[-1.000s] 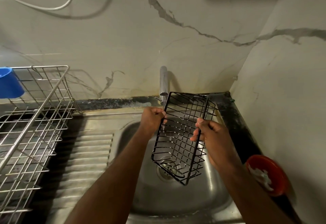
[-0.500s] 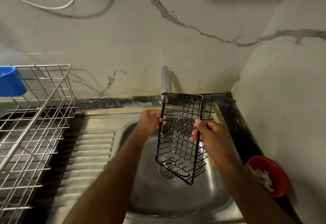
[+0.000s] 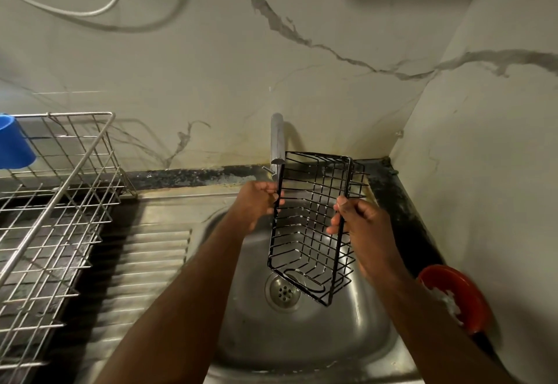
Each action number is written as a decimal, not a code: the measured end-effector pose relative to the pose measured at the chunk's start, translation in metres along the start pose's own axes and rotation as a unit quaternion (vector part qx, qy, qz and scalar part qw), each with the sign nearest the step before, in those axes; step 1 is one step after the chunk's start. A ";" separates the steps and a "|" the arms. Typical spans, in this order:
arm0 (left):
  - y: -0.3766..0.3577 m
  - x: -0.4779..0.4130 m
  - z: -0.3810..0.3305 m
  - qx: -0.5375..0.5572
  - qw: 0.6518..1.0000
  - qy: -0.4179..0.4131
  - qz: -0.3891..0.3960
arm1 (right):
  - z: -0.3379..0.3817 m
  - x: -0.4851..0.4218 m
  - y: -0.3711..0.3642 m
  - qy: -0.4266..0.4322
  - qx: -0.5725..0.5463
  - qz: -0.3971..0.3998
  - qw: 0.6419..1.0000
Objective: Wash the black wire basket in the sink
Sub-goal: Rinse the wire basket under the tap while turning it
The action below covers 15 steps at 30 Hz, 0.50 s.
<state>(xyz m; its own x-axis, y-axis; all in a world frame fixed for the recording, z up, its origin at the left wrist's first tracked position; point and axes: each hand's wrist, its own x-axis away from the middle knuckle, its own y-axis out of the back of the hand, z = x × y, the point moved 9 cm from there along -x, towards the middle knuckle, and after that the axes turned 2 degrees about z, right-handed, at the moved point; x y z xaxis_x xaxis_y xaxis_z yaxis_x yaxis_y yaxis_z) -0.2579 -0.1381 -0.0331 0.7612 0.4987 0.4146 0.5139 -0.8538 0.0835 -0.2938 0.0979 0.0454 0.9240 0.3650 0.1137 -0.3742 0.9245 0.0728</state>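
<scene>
- Change since the earlier frames: the black wire basket [image 3: 314, 226] has turned from a broad slant to a more upright, narrower stance, its top end now squarer to the back wall; both hands have kept their hold on its long rims.
- Left hand [image 3: 259, 201]: arm reaches in from the lower left; fingers curled round the basket's left rim wire, just below the tap [image 3: 277, 142].
- Right hand [image 3: 360, 223]: arm reaches in from the lower right; thumb and fingers pinch the right rim wire about halfway down its length.
- Black wire basket: rectangular, thin coated wire in a grid with open gaps; held clear above the sink [image 3: 302, 341], lower corner hanging over the drain [image 3: 283, 292], upper end by the tap spout at the sink's back edge.
- Sink: stainless steel, rounded bowl, dull sheen, round perforated drain; ribbed draining board [image 3: 145, 263] on its left side.
- Tap: plain metal tube, rising at the back edge.
- Dish rack [image 3: 57, 202]: bare silver wire, square mesh, on the counter's left edge; a blue plastic cup [image 3: 13, 143] hangs at its far left corner.
- Red bowl [image 3: 459, 296]: round, glossy, with white matter inside, on the dark counter [image 3: 404, 217] strip at the right edge.
- Walls [image 3: 271, 51]: pale marble-look, grey veins.
</scene>
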 end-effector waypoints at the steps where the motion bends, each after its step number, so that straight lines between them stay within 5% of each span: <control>1: 0.000 -0.001 0.000 0.001 1.000 0.000 -0.002 | 0.000 0.000 -0.001 0.000 -0.002 0.002 1.000; 15: -0.005 -0.013 -0.005 0.035 0.999 -0.007 0.014 | -0.002 -0.003 -0.002 0.004 -0.022 -0.011 1.000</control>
<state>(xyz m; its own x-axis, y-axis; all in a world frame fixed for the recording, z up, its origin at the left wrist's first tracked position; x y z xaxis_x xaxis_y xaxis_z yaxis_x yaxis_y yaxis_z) -0.2725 -0.1406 -0.0345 0.7808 0.4767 0.4038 0.5177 -0.8555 0.0088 -0.2958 0.0951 0.0430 0.9324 0.3458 0.1054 -0.3507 0.9360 0.0308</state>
